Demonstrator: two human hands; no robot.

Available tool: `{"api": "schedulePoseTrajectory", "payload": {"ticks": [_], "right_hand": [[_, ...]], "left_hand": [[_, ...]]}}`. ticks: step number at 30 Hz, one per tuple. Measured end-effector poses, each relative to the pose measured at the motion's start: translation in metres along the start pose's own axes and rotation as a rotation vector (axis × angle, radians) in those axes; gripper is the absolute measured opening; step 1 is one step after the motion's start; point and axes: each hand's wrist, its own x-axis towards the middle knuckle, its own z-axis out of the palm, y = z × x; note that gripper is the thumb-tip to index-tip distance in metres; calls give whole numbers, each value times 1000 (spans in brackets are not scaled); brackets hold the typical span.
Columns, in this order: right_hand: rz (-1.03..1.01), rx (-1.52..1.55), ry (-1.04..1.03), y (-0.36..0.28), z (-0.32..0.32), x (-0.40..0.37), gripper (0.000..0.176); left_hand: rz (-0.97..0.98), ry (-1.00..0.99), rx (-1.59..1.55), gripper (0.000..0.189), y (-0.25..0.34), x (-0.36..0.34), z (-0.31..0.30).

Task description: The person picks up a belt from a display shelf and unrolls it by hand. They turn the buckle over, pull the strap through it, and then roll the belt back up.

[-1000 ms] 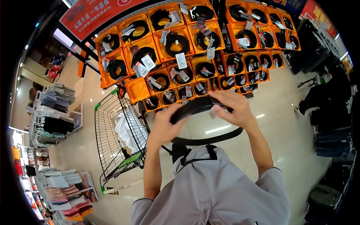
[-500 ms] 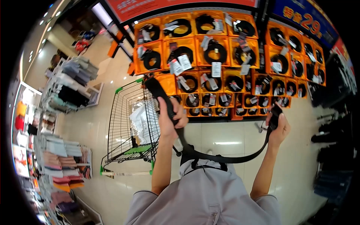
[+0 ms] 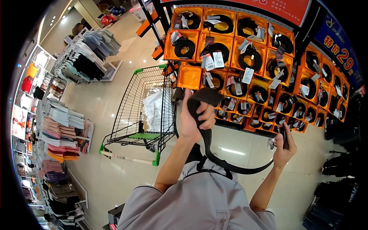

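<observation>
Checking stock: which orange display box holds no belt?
The plain orange box just beyond the cart's far right corner; neighbouring boxes each hold a coiled belt.

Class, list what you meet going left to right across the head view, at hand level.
Shelves of folded clothes → shopping cart → left hand → right hand → dark clothes. The belt spans both hands, so it is left out.

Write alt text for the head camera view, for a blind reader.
A person's left hand and right hand hold a black belt between them, sagging toward the chest. Ahead is a display of orange boxes with coiled belts, and a wire cart stands to the left.
</observation>
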Motion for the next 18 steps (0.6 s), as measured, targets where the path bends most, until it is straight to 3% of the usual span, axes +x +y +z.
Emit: {"api": "schedulePoseTrajectory", "payload": {"ticks": [2, 5, 7, 12, 18], "right_hand": [[-19, -53, -8, 2, -2, -2, 42], [0, -41, -34, -6, -1, -3, 44], [-126, -121, -72, -8, -1, 0, 47], [-282, -229, -140, -18, 5, 2, 55], [-348, -230, -180, -28, 15, 4, 69]], "left_hand": [[8, 75, 157, 53, 0, -3, -6], [143, 115, 692, 38, 7, -12, -2], [156, 18, 735, 28, 12, -17, -14], [248, -111, 871, 27, 15, -17, -20], [187, 25, 935, 31, 11, -17, -19]]}}
